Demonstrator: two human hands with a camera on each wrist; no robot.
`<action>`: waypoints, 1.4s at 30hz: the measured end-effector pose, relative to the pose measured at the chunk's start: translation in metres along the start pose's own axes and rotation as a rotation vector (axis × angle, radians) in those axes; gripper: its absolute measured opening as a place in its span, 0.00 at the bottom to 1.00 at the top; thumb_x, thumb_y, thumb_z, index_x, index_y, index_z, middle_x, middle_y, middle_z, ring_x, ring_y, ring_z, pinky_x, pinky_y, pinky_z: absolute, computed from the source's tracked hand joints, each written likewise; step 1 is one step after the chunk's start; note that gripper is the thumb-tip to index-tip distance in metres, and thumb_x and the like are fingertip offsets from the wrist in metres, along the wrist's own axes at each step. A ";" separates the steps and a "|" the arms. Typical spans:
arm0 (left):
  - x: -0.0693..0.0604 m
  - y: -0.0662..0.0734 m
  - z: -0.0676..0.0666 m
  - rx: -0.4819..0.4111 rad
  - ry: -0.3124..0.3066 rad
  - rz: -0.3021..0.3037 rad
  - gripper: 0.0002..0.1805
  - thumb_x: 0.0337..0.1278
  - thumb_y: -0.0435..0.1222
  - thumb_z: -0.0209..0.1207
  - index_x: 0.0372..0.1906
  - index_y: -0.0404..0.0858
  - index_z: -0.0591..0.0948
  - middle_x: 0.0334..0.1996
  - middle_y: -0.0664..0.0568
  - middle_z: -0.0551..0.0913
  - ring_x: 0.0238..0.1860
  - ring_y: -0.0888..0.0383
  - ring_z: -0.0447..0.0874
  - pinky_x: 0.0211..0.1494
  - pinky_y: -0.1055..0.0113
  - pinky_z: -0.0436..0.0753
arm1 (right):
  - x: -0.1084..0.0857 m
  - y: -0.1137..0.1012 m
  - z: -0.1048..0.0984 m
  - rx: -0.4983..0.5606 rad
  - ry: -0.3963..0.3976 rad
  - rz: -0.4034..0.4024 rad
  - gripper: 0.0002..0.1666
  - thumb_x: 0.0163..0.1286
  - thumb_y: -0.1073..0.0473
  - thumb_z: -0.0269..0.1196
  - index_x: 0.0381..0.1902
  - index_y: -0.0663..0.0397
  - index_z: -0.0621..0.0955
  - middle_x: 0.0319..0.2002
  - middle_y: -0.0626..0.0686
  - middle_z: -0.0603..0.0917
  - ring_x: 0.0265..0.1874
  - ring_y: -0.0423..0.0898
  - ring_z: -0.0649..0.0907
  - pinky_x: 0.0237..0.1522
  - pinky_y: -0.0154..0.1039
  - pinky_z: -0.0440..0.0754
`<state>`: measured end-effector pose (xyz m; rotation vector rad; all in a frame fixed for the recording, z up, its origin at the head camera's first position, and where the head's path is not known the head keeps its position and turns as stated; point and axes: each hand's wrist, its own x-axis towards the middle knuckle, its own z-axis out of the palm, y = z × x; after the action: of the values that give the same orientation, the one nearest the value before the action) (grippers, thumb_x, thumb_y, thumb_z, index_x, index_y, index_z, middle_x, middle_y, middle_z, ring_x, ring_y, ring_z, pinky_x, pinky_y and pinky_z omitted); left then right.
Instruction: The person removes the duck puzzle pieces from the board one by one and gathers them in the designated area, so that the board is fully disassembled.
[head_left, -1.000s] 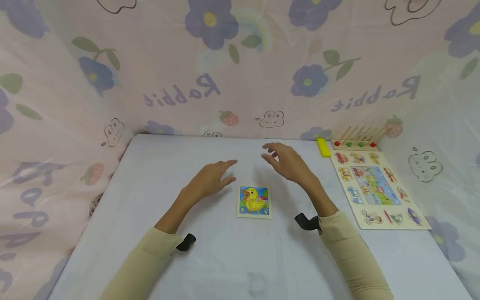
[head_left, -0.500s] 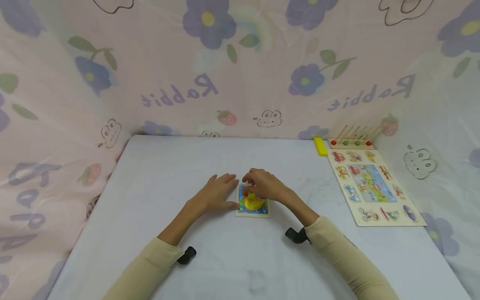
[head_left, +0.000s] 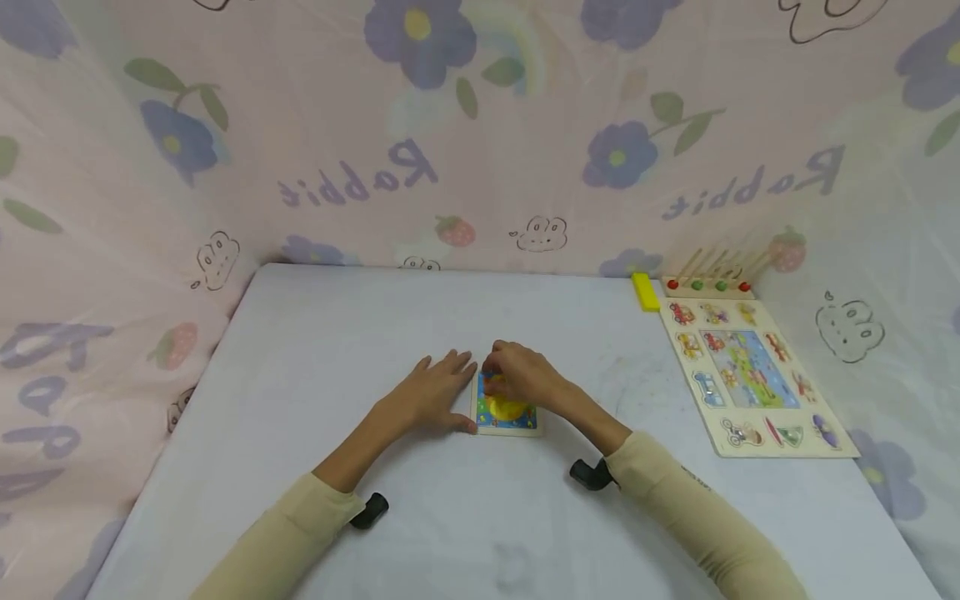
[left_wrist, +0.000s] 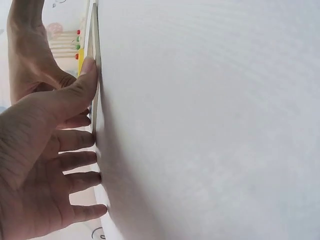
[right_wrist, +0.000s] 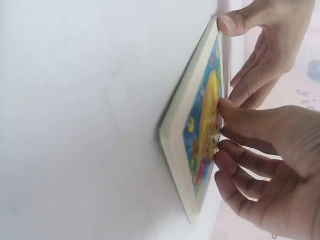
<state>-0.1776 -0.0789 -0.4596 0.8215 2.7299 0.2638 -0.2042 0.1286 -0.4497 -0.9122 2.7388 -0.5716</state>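
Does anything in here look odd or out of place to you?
The "Rabbit" lettering on the backdrop reads backward, as if mirrored, which is odd. The table has faint marks. Nothing looks spilled or broken, though the right hand hides part of the small picture board.

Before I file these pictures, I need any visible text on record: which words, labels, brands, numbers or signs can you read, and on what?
"Rabbit": mirrored, twice on the flowered backdrop.
Large letters on the backdrop's left side: cut off, not surely readable.
Small dark print on the right sleeve: too small to read.
Duck puzzle: no readable text.
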 end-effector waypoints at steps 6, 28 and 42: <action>-0.004 0.006 -0.004 0.008 -0.088 -0.020 0.57 0.54 0.62 0.71 0.82 0.37 0.62 0.84 0.42 0.56 0.85 0.39 0.53 0.83 0.37 0.61 | -0.003 -0.008 0.008 -0.011 0.003 0.019 0.14 0.65 0.56 0.76 0.46 0.57 0.91 0.42 0.52 0.85 0.41 0.46 0.81 0.47 0.43 0.87; 0.006 0.008 -0.011 -0.052 -0.156 -0.041 0.58 0.58 0.60 0.70 0.83 0.37 0.56 0.86 0.41 0.48 0.86 0.37 0.45 0.82 0.31 0.56 | 0.004 -0.003 0.005 0.037 0.037 0.044 0.11 0.64 0.65 0.75 0.40 0.62 0.85 0.42 0.55 0.82 0.42 0.48 0.82 0.53 0.45 0.87; 0.005 0.008 -0.014 -0.066 -0.178 -0.055 0.58 0.58 0.59 0.71 0.83 0.37 0.56 0.86 0.43 0.47 0.87 0.38 0.44 0.81 0.29 0.55 | 0.002 -0.012 0.007 -0.070 0.066 0.036 0.14 0.61 0.61 0.78 0.44 0.59 0.90 0.45 0.55 0.84 0.42 0.50 0.81 0.51 0.47 0.85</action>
<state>-0.1823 -0.0706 -0.4453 0.7151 2.5590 0.2549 -0.1975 0.1163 -0.4506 -0.8729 2.8450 -0.5113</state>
